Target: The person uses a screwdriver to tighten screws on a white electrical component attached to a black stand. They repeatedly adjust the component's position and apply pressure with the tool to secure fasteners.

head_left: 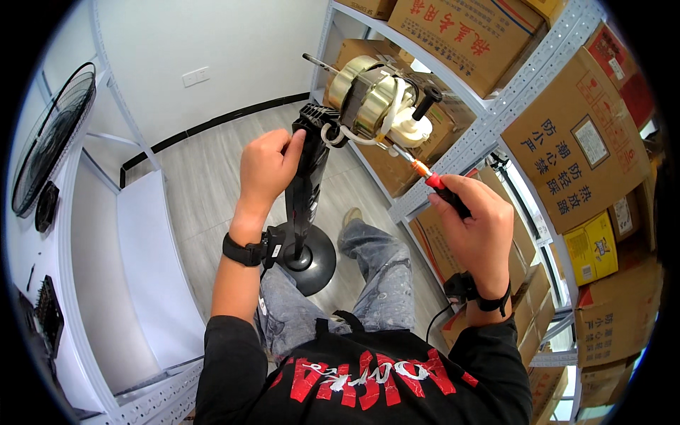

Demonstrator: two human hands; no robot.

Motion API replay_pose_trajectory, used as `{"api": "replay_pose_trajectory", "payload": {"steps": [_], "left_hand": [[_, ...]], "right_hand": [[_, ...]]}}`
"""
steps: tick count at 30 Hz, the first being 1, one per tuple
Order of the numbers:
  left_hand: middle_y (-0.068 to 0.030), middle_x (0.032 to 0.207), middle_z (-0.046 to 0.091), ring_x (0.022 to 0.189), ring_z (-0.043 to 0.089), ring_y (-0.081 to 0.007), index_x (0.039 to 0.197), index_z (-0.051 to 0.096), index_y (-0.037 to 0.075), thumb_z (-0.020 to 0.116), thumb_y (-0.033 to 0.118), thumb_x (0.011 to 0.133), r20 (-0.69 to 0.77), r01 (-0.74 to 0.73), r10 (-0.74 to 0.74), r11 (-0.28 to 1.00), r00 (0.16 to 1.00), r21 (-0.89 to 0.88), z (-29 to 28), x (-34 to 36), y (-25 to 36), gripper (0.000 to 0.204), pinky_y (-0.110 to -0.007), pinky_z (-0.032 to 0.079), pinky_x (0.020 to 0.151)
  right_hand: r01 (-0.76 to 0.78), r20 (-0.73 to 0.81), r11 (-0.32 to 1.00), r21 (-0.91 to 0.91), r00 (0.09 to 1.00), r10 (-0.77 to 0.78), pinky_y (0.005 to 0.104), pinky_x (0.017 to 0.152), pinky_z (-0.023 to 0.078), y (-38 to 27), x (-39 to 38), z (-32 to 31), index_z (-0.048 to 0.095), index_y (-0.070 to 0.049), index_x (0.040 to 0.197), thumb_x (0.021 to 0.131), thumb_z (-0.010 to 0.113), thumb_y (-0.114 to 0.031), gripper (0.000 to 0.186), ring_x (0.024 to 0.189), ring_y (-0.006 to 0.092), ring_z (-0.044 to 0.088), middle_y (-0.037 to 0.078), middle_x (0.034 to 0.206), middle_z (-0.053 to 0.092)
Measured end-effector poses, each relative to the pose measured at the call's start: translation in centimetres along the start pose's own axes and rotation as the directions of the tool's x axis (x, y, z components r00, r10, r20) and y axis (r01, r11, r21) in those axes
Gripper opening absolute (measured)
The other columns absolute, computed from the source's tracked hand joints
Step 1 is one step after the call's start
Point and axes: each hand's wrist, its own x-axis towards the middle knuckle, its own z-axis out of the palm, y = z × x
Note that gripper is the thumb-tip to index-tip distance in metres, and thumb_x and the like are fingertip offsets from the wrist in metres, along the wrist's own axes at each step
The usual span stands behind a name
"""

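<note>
A pedestal fan stands upright before me, its brass-coloured motor (365, 95) bare of its cover, with a shaft pointing to the upper left. My left hand (269, 170) is closed at the top of the black fan stand (303, 198), thumb up along it; its other fingers are partly hidden. In my right hand (482, 223) is a screwdriver (433, 180) with a red and black handle. Its tip reaches the underside of the motor, close to the white gear housing (411, 129) and white wires (365, 140). The round black base (319, 262) rests on the floor between my legs.
A black fan grille (57, 138) leans on the white shelf (131, 262) at left, near small black parts (48, 312). Metal shelving (464, 170) with cardboard boxes (577, 142) and a yellow box (592, 248) rises close at right. A white wall (234, 49) stands beyond.
</note>
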Motion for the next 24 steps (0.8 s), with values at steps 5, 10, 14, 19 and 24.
{"api": "replay_pose_trajectory", "payload": {"steps": [5,10,14,19,24], "left_hand": [[-0.0056,0.064,0.06,0.052,0.051,-0.0107,0.076,0.059,0.001,0.064,0.03,0.097,0.245,0.497,-0.439,0.678,0.865,-0.541,0.6,-0.5,0.2,0.036,-0.026,0.039,0.051],[-0.0041,0.06,0.055,0.055,0.051,-0.01,0.077,0.061,0.003,0.072,0.022,0.091,-0.168,-0.005,-0.033,0.976,0.985,-0.218,0.3,-0.5,1.9,0.026,-0.025,0.038,0.051],[-0.0055,0.058,0.054,0.055,0.053,-0.0151,0.074,0.063,0.003,0.07,0.027,0.091,-0.065,0.011,-0.014,0.999,0.998,-0.053,0.2,-0.7,0.9,0.03,-0.028,0.042,0.052],[-0.0029,0.06,0.056,0.056,0.05,-0.0091,0.073,0.063,0.003,0.073,0.021,0.09,0.245,0.546,-0.5,0.645,0.83,-0.534,0.0,-0.5,1.3,0.026,-0.023,0.039,0.051],[-0.0032,0.062,0.058,0.053,0.048,-0.0085,0.076,0.065,0.002,0.071,0.025,0.093,-0.251,-0.056,0.007,0.98,0.968,-0.191,0.1,-0.4,2.4,0.029,-0.022,0.039,0.051]], "right_hand": [[0.006,-0.007,1.0,-0.006,1.0,-0.006,0.0334,0.059,0.052,0.1,-0.1,0.0,0.069,-0.004,0.094,0.077,0.078,-0.007,0.019,0.066,0.0289,0.066,0.011,0.079,0.068],[0.016,0.001,1.0,-0.004,1.0,-0.016,0.0334,0.059,0.052,0.3,-0.1,0.0,0.07,-0.005,0.094,0.077,0.078,-0.007,0.02,0.067,0.0286,0.066,0.011,0.08,0.068],[0.015,-0.003,1.0,-0.007,1.0,-0.015,0.0333,0.06,0.052,0.2,0.0,0.0,0.07,-0.005,0.094,0.077,0.078,-0.008,0.019,0.068,0.0284,0.067,0.011,0.081,0.069],[0.008,-0.017,1.0,-0.003,1.0,-0.008,0.0334,0.06,0.052,0.5,-0.2,0.0,0.07,-0.005,0.094,0.077,0.078,-0.007,0.019,0.069,0.0283,0.067,0.011,0.082,0.069],[0.012,0.0,1.0,0.003,1.0,-0.012,0.0335,0.061,0.053,0.4,-0.1,-0.1,0.069,-0.004,0.094,0.077,0.077,-0.007,0.019,0.069,0.0285,0.067,0.011,0.083,0.069]]}}
